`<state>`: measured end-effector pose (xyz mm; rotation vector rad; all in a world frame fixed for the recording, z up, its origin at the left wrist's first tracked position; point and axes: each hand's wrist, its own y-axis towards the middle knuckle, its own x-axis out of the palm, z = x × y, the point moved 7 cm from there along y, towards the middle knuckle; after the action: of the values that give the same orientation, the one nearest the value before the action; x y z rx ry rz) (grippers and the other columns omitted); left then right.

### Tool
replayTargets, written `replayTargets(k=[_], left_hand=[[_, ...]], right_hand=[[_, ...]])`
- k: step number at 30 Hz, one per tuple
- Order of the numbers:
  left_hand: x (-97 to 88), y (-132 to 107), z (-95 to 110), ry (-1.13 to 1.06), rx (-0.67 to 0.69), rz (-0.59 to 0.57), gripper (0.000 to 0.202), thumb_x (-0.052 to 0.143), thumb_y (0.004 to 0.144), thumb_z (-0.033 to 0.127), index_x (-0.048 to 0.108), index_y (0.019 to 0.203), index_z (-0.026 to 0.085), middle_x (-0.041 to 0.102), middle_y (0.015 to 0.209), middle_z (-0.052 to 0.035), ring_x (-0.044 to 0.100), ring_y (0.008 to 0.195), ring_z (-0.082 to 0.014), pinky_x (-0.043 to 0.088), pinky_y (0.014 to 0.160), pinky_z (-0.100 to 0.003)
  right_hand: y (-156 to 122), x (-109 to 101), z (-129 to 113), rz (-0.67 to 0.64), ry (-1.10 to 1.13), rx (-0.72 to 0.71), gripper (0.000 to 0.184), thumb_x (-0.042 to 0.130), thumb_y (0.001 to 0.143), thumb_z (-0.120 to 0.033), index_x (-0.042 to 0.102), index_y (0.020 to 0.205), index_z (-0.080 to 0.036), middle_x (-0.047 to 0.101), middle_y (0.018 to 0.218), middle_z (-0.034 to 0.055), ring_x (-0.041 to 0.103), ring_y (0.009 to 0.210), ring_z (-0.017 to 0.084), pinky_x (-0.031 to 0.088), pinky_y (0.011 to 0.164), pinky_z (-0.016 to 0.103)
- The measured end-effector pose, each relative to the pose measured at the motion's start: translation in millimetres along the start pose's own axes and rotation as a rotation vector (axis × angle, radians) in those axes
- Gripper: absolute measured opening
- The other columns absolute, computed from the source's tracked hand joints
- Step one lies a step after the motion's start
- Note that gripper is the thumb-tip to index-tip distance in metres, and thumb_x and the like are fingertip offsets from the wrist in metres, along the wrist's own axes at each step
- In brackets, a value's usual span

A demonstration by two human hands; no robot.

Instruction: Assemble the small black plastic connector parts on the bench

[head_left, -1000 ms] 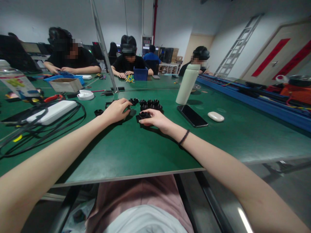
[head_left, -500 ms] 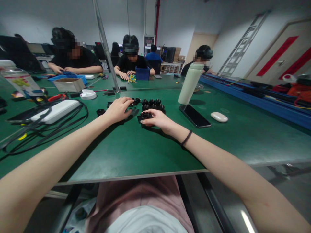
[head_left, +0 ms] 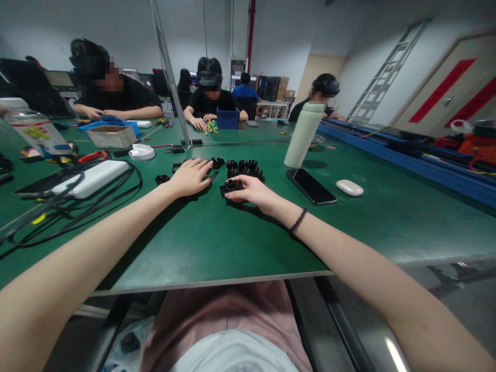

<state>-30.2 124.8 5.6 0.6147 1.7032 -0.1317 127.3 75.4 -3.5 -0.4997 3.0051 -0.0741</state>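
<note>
Both my arms reach out over the green table (head_left: 217,243). My left hand (head_left: 189,176) lies palm down with its fingers stretched over small black parts on the table. My right hand (head_left: 250,190) curls its fingers around a black round part (head_left: 231,184) lying in front of it. Just beyond, a cluster of several black round parts (head_left: 243,166) sits in rows. One more black part (head_left: 161,179) lies alone to the left of my left hand.
A white bottle (head_left: 303,135), a black phone (head_left: 310,186) and a white earbud case (head_left: 349,187) stand at the right. A white power bank (head_left: 91,178) with black cables lies at the left. Three people work at the far side, around a blue bin (head_left: 227,118).
My left hand has flattened and spread its fingers over the parts. My right hand stays on the black part, hardly moved.
</note>
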Motion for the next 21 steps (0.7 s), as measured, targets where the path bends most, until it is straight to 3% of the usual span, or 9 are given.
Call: replayTargets(k=[12, 21], left_hand=[[0.2, 0.9, -1.9, -0.044, 0.014, 0.059, 0.060, 0.039, 0.090, 0.039, 0.044, 0.141, 0.006, 0.051, 0.142, -0.0183, 0.041, 0.135, -0.0297, 0.030, 0.110, -0.043], [-1.9, 1.6, -3.5, -0.095, 0.038, 0.125, 0.054, 0.044, 0.087, 0.040, 0.054, 0.132, 0.010, 0.058, 0.130, -0.0171, 0.050, 0.124, -0.0304, 0.035, 0.106, -0.044]], right_hand=[[-2.6, 0.6, -2.7, 0.011, -0.027, 0.009, 0.034, 0.072, 0.068, 0.001, 0.062, 0.097, -0.013, 0.066, 0.074, -0.0003, 0.056, 0.056, 0.006, 0.049, 0.055, 0.018], [-2.2, 0.9, -1.7, 0.005, -0.006, 0.007, 0.032, 0.071, 0.068, 0.002, 0.062, 0.095, -0.013, 0.066, 0.074, -0.0007, 0.058, 0.057, 0.007, 0.050, 0.056, 0.018]])
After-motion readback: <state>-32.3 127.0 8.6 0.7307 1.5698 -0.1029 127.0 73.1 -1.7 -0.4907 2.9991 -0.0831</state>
